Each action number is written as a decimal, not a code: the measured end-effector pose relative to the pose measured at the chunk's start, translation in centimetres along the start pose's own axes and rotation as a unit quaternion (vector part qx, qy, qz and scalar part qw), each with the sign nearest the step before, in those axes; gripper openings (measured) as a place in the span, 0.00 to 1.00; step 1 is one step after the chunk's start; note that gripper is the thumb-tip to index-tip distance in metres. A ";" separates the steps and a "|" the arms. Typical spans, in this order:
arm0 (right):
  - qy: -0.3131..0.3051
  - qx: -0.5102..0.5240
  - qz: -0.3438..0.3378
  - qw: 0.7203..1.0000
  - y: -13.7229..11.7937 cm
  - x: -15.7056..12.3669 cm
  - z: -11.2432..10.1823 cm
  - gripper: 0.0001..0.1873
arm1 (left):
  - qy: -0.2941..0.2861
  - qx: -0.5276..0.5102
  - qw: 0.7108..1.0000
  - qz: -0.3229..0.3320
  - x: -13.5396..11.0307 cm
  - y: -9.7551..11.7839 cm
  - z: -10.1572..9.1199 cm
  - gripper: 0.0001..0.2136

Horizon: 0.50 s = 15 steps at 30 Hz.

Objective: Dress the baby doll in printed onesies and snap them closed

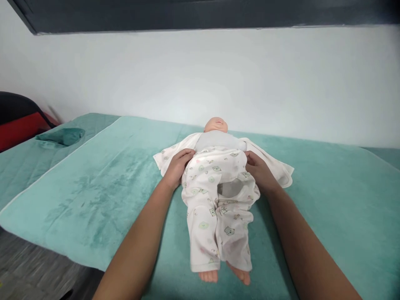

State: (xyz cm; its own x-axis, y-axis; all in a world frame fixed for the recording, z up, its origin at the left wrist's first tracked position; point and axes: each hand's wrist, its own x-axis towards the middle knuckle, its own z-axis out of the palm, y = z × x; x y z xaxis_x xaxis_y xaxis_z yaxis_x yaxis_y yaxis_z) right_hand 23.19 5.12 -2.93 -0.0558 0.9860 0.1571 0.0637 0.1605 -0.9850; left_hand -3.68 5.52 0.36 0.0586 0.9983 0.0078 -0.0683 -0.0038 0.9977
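Observation:
A baby doll (215, 125) lies on its back with its head toward the wall and its feet toward me. White baby pants (203, 212) printed with small green animals cover its legs, and the toes stick out at both cuffs. An opening at the crotch shows grey cloth beneath. My left hand (180, 166) is closed on the waistband at the doll's left-hand side in view. On the opposite side my right hand (259, 171) grips the waistband, its fingertips partly hidden by the cloth. A white baby top (271, 162) lies spread under the doll's grey torso (218, 140).
The doll rests on a teal plush bed cover (93, 196). A dark green cloth item (62, 136) lies at the far left, near a red and black object (21, 121). Behind the bed stands a white wall (200, 75) with a dark panel (200, 14) above.

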 end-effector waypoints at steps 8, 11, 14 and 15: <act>0.033 -0.120 -0.031 0.992 -0.1 -0.2 -0.5 0.09 | -0.061 0.074 0.995 0.019 0.3 0.1 -0.6 0.12; 0.050 -0.133 -0.088 0.986 -0.3 0.0 -0.4 0.06 | -0.070 0.064 0.994 0.061 0.6 -0.1 -0.7 0.12; 0.047 -0.121 -0.133 0.983 -0.3 0.5 -0.3 0.04 | -0.077 0.063 0.990 0.096 0.8 -0.3 -0.7 0.11; 0.034 -0.109 -0.133 0.984 -0.3 0.7 -0.3 0.03 | -0.079 0.071 0.989 0.101 0.9 -0.2 -0.7 0.10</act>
State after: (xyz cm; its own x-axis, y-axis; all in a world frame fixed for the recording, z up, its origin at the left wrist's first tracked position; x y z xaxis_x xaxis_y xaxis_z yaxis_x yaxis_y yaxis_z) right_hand 23.40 5.77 -2.54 -0.0326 0.9070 0.4199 0.2692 0.4126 -0.8702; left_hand -4.31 6.42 0.08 0.2144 0.9546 0.2070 0.0453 -0.2214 0.9741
